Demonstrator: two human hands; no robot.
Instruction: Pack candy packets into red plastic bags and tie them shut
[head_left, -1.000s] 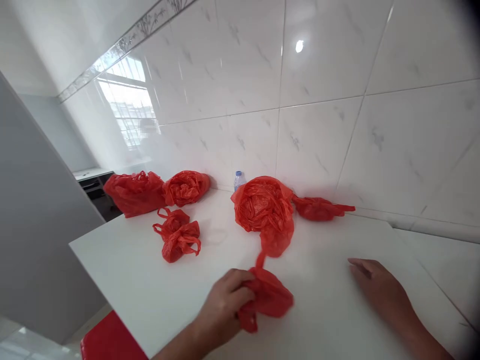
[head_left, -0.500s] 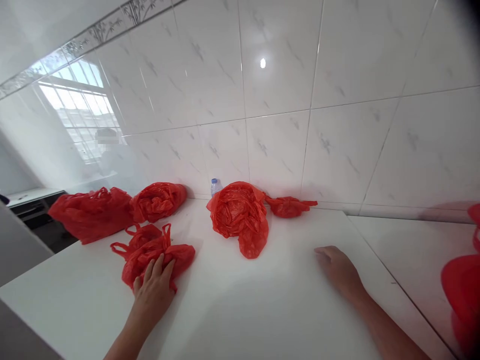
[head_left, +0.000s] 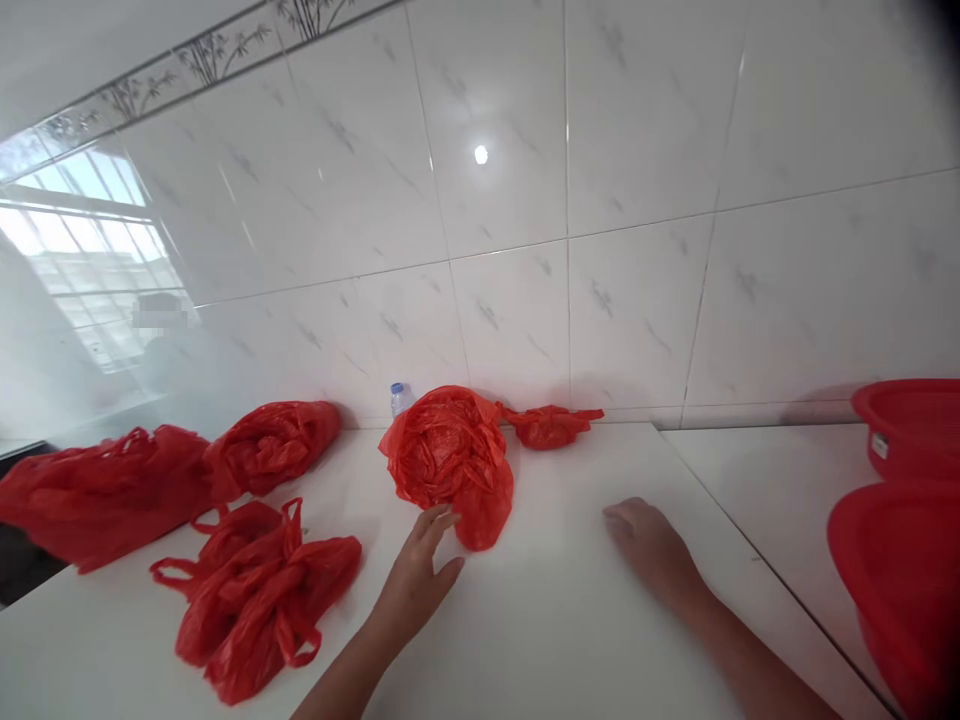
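Observation:
My left hand [head_left: 424,575] is open, its thumb and fingers apart, at the lower front of a crumpled red plastic bag [head_left: 444,445]; its fingertips reach the bag's edge, though contact is hard to judge. To the right, my right hand [head_left: 651,548] is closed in a loose curl over the white tabletop [head_left: 540,630], with nothing visible in it. A heap of red plastic bags with loop handles [head_left: 262,590] lies at the left front. Behind it sit a rolled red bag [head_left: 277,445] and a bulky red bag [head_left: 105,490]. A small knotted red bag [head_left: 551,427] lies against the wall.
A clear bottle with a blue cap [head_left: 400,398] stands behind the middle bag. Two red plastic basins [head_left: 911,560] are at the right edge, beyond a seam between tabletops. The white tiled wall [head_left: 517,310] borders the back and reflects a window and a person.
My left hand has let go of the heap of bags at the left front and moved right to the middle bag. The view has turned right, showing more of the basins.

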